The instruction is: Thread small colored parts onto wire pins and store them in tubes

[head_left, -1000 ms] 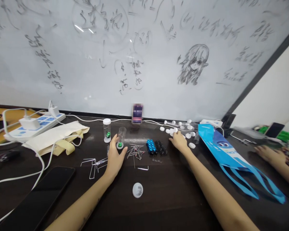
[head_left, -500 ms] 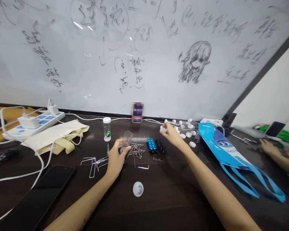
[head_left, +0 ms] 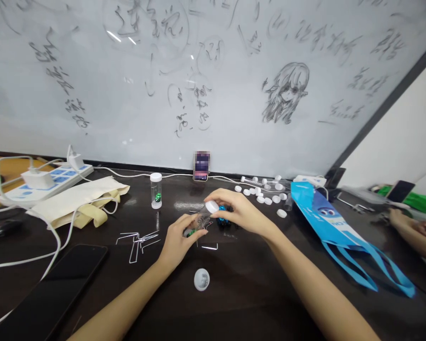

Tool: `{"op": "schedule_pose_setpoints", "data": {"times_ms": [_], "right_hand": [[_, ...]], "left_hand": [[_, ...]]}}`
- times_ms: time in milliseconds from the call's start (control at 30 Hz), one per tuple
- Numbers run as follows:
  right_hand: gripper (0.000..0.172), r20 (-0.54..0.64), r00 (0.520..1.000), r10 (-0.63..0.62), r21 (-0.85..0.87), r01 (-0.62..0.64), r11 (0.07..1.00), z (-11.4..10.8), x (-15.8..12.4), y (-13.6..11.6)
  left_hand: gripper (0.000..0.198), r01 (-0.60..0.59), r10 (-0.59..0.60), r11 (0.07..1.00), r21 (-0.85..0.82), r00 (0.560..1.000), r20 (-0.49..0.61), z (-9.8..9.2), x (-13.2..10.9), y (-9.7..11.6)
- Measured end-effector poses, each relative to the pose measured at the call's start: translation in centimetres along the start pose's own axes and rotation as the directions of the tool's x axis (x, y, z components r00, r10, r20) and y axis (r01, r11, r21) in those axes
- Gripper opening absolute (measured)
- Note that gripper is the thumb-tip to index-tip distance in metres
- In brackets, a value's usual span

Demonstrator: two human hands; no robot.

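Note:
My left hand [head_left: 174,240] is closed around a clear plastic tube [head_left: 200,219], tilted to the right, with something green low inside it. A white cap [head_left: 212,207] is pinched in my right hand [head_left: 242,211] at the tube's upper end; whether it is seated I cannot tell. Shiny blue balls [head_left: 222,219] lie partly hidden behind the right hand. Under the tube, thin metal pins are mostly covered. A single L-shaped metal rod [head_left: 210,247] lies just in front, and a small white round cup [head_left: 201,279] sits nearer to me.
A capped clear tube [head_left: 156,191] with a green piece stands at the back left. Bent metal rods [head_left: 137,242] lie left. Several white caps [head_left: 268,201] are scattered back right, beside a blue bag [head_left: 317,218]. A dark phone [head_left: 57,293] and cables lie left; another person's hand [head_left: 406,225] is far right.
My right hand has come left from the white caps, bringing one to the top of the tube. The left hand has moved slightly right and tipped the tube toward it.

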State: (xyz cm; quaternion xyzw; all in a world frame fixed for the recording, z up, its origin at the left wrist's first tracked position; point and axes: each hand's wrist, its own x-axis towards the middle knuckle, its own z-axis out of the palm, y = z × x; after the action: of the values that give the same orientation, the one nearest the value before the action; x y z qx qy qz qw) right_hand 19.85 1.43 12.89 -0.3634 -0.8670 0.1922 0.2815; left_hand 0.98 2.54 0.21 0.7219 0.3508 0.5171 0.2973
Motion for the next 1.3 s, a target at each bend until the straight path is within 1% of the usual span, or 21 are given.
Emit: {"op": "schedule_pose_setpoints", "data": {"times_ms": [100,200,433,567,633,667,700,767,800,867,900,967,1000,1033,1100,1167,1233,1300], "right_hand": [[0.024,0.003,0.999,-0.051,-0.073,0.051,0.996,-0.2,0.1,-0.1],[0.026,0.016,0.997,-0.073,-0.076,0.074,0.994,-0.2,0.1,-0.2],[0.031,0.005,0.998,-0.057,-0.048,0.057,0.997,0.0,0.0,1.0],[0.031,-0.018,0.998,-0.059,-0.036,0.058,0.998,0.4,0.2,1.2],[0.033,-0.060,0.996,-0.066,-0.033,0.064,0.997,1.1,0.3,1.0],[0.037,-0.082,0.995,-0.066,-0.026,0.064,0.998,1.7,0.3,0.9],[0.043,-0.103,0.993,-0.063,-0.012,0.062,0.998,2.3,0.4,0.8],[0.057,-0.095,0.995,-0.040,0.040,0.044,0.998,3.8,0.4,0.6],[0.059,-0.105,0.994,-0.034,0.067,0.042,0.997,4.5,0.4,0.6],[0.054,-0.146,0.989,-0.025,0.092,0.039,0.995,5.6,0.7,0.9],[0.052,-0.173,0.985,-0.025,0.095,0.042,0.995,6.0,1.1,1.2],[0.053,-0.236,0.972,-0.014,0.104,0.040,0.994,6.6,2.5,2.1],[0.054,-0.262,0.965,0.001,0.112,0.030,0.993,6.8,3.5,2.6],[0.056,-0.292,0.956,0.013,0.106,0.019,0.994,7.0,4.6,3.2],[0.058,-0.309,0.951,0.035,0.060,-0.017,0.998,7.7,7.3,4.4],[0.058,-0.316,0.948,0.047,0.007,-0.047,0.999,8.6,9.9,5.4],[0.058,-0.311,0.950,0.042,-0.013,-0.048,0.999,9.6,12.0,6.0],[0.058,-0.298,0.954,0.029,-0.033,-0.040,0.999,10.4,13.4,6.3]], "left_hand": [[0.040,-0.009,0.009,1.000,-0.003,1.000,0.021,0.0,0.0,0.0],[0.043,-0.011,0.011,1.000,-0.010,0.999,0.035,-0.1,-0.1,0.0],[0.045,-0.004,0.003,1.000,0.002,0.999,0.050,-0.1,-0.2,-0.1],[0.041,-0.008,0.009,1.000,-0.025,0.999,0.035,-0.2,-0.2,-0.1],[0.040,0.003,-0.002,0.999,-0.047,1.000,0.017,-0.2,-0.2,0.0],[0.039,0.012,-0.012,0.998,-0.060,1.000,0.002,-0.2,-0.1,0.1],[0.038,0.022,-0.023,0.997,-0.071,1.000,-0.016,-0.2,-0.1,0.1],[0.035,0.032,-0.035,0.996,-0.082,0.998,-0.042,-0.1,0.0,0.0],[0.034,0.026,-0.031,0.997,-0.076,0.998,-0.058,-0.1,0.1,0.0],[0.037,0.006,-0.010,0.999,-0.036,0.991,-0.130,-0.1,0.2,-0.1],[0.043,-0.001,0.000,1.000,-0.004,0.981,-0.194,-0.1,0.3,-0.2],[0.052,-0.008,0.029,0.998,0.067,0.944,-0.328,0.0,0.3,-0.1],[0.052,-0.014,0.051,0.995,0.101,0.926,-0.375,0.0,0.2,0.0],[0.048,-0.029,0.079,0.991,0.132,0.915,-0.396,0.1,0.1,0.1],[0.036,-0.087,0.151,0.980,0.182,0.914,-0.376,0.2,-0.3,0.4],[0.028,-0.154,0.212,0.967,0.204,0.929,-0.304,0.3,-0.6,0.8],[0.024,-0.201,0.242,0.959,0.198,0.947,-0.211,0.5,-0.9,1.0],[0.023,-0.221,0.248,0.959,0.179,0.958,-0.145,0.5,-1.0,1.2]]}}
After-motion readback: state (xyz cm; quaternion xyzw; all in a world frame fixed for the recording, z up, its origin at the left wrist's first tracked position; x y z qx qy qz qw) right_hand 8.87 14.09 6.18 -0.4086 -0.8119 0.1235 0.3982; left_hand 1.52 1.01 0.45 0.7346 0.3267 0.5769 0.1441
